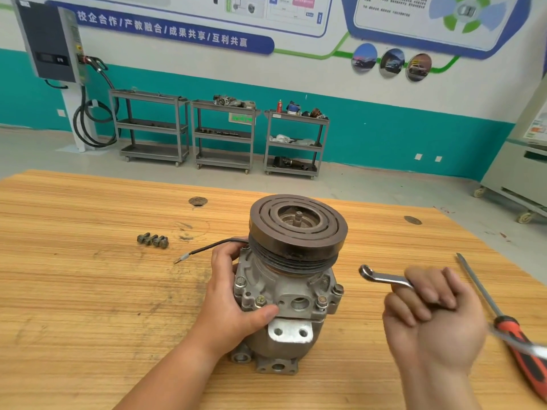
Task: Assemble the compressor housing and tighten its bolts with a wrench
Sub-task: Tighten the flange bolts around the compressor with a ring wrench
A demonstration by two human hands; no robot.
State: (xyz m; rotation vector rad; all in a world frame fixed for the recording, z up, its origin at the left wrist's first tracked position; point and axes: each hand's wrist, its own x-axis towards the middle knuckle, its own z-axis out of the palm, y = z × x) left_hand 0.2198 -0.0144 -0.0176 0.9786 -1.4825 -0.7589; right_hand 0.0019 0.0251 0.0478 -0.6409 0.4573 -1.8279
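while compressor housing [291, 291] stands mid tabletop [88, 291], well off edges, left hand [229, 297] grip wraps its side; right hand [435, 318] grip clamped round wrench [381, 278].

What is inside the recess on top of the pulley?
A threaded shaft stub stands upright at its centre on a lighter metal hub. The pulley's near rim hides the floor in front.
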